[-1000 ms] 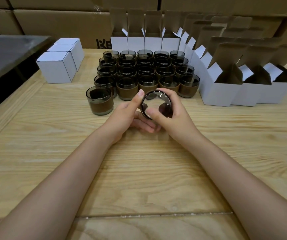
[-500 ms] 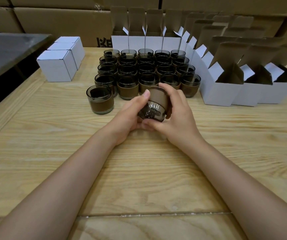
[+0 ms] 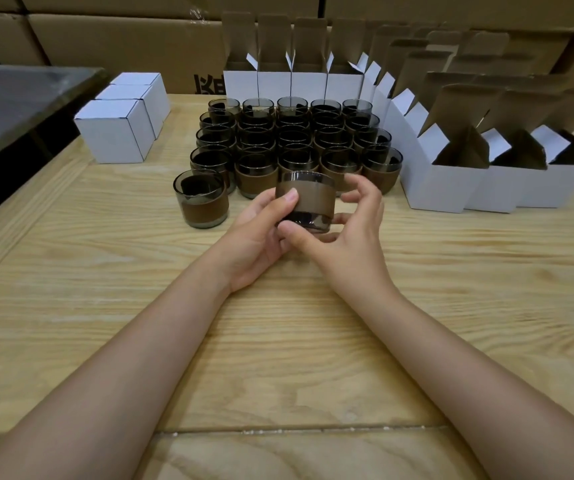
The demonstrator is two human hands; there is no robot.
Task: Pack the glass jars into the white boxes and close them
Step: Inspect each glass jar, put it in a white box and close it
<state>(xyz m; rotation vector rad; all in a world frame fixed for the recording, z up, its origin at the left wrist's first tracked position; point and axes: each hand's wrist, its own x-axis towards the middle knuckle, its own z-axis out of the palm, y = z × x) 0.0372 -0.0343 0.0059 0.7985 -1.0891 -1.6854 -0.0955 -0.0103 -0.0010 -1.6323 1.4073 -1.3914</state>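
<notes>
A smoky glass jar (image 3: pixel 304 200) with a brown band stands nearly upright between both hands, just above the wooden table. My left hand (image 3: pixel 261 233) holds it from the left, thumb on the band. My right hand (image 3: pixel 351 233) cups it from the right, thumb at its base, fingers curled around its far side. Behind them stands a block of several like jars (image 3: pixel 296 140), and one lone jar (image 3: pixel 201 199) sits to the left. Open white boxes (image 3: pixel 431 181) with raised flaps line the right and the back (image 3: pixel 292 83).
Three closed white boxes (image 3: pixel 115 133) stand in a row at the back left. A dark metal surface (image 3: pixel 18 102) lies beyond the table's left edge. Brown cartons (image 3: pixel 122 39) wall off the back. Bare wooden table (image 3: pixel 278 341) lies under my forearms.
The jar has turned in my hands: first its mouth faced me, then it tilted, and now it is nearly upright. My right fingers have spread a little from it.
</notes>
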